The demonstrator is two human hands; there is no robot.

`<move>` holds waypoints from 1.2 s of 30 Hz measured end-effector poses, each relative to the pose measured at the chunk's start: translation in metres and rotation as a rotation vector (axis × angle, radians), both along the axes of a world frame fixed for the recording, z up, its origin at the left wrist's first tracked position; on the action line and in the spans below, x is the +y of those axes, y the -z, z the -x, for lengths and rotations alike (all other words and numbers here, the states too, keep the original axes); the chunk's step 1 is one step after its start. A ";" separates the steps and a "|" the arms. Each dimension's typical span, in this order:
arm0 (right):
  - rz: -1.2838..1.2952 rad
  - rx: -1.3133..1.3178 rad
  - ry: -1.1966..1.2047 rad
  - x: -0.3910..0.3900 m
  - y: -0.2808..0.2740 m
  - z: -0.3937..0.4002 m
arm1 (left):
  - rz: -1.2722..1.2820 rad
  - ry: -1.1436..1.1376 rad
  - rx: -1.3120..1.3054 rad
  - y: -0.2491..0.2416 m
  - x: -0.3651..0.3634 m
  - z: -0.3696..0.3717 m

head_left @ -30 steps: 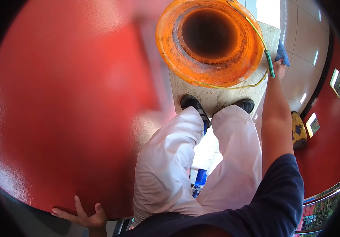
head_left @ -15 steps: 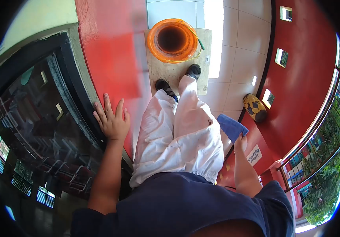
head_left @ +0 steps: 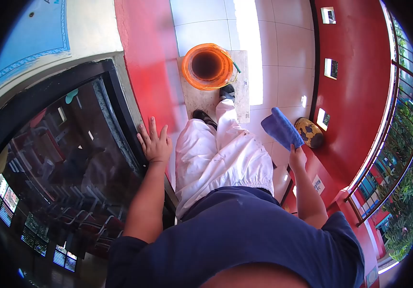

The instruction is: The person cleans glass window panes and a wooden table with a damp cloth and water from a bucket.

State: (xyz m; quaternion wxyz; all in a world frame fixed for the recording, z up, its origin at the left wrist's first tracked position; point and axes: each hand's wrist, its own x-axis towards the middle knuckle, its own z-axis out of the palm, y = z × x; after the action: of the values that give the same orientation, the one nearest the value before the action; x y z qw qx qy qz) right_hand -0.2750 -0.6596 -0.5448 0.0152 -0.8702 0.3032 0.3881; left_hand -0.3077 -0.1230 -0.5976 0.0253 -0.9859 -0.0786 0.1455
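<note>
My left hand [head_left: 156, 144] lies with fingers spread against the red wall [head_left: 141, 62], beside the dark window frame [head_left: 115, 108]. Nothing is in it. On the other side, my right hand [head_left: 296, 154] grips a blue cloth [head_left: 283, 128] by one end, and the cloth extends up and to the left of the fingers. An orange bucket [head_left: 185, 72] with a dark inside and a green-gripped wire handle stands on a worn board [head_left: 242, 91], just past my feet.
Pale tiles [head_left: 290, 79] cover the floor. A yellow and dark patchy pot-like object [head_left: 309, 133] is at the base of a red wall with square openings on the right. Beyond it runs a metal railing [head_left: 389, 201]. Window glass [head_left: 62, 158] fills the left.
The view has shifted, so the bucket appears lower and the window farther right. My left hand remains spread at the wall. The blue cloth hangs at a somewhat different angle in my right hand.
</note>
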 end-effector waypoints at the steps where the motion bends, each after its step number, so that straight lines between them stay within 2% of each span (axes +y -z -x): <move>1: 0.036 0.004 -0.096 0.014 -0.017 -0.020 | 0.006 -0.007 0.000 -0.001 0.000 0.002; 3: 0.144 -0.186 -0.428 0.017 -0.029 -0.032 | 0.014 -0.011 -0.011 0.001 0.001 0.002; 5: 0.157 -0.183 -0.563 0.048 -0.072 -0.060 | 0.006 -0.010 -0.033 0.006 0.002 0.003; 8: 0.128 -0.202 -0.553 0.055 -0.105 -0.069 | 0.026 -0.032 0.011 0.005 0.002 0.003; 11: -0.070 -0.503 -0.396 0.046 -0.125 -0.059 | 0.093 -0.049 0.019 -0.016 -0.003 -0.006; 13: -0.369 -0.740 -0.281 0.016 -0.121 -0.046 | 0.190 -0.060 -0.037 -0.035 -0.009 -0.006; 14: -0.379 -0.852 -0.297 0.004 -0.115 -0.040 | 0.234 -0.072 -0.077 -0.043 -0.010 -0.010; 17: -0.245 -0.750 -0.404 -0.001 -0.141 -0.030 | 0.392 0.049 -0.028 -0.068 -0.015 -0.004; 18: -0.214 -0.764 -0.547 0.001 -0.143 -0.025 | 0.518 -0.001 0.023 -0.082 -0.018 -0.002; 20: -0.182 -0.556 -0.654 0.032 -0.167 -0.023 | 0.764 -0.089 0.110 -0.114 -0.034 -0.007; 21: -0.164 -0.452 -0.703 0.047 -0.179 -0.018 | 0.801 -0.051 0.085 -0.130 -0.043 -0.010; 23: -0.260 -0.315 -0.708 0.061 -0.184 -0.004 | 0.871 0.023 0.032 -0.154 -0.065 -0.014; 26: -0.442 -0.113 -0.719 0.073 -0.178 0.013 | 1.008 0.190 0.084 -0.162 -0.088 -0.016; 29: -0.561 -0.063 -0.620 0.089 -0.174 0.011 | 0.897 0.360 0.303 -0.171 -0.101 -0.022; 32: -0.698 -0.002 -0.593 0.086 -0.146 -0.005 | 0.853 0.246 0.466 -0.170 -0.110 -0.031; 35: -0.665 0.003 -0.641 0.091 -0.132 -0.016 | 0.732 0.197 0.506 -0.175 -0.111 -0.037; 36: -0.747 0.009 -0.550 0.088 -0.123 -0.016 | 0.733 0.167 0.502 -0.175 -0.111 -0.039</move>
State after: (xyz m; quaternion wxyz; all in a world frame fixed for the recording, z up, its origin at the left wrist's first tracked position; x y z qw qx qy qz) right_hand -0.2587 -0.5716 -0.4216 0.2229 -0.8516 -0.0993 0.4640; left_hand -0.2688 -0.2337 -0.4230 -0.2955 -0.8669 0.0665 0.3959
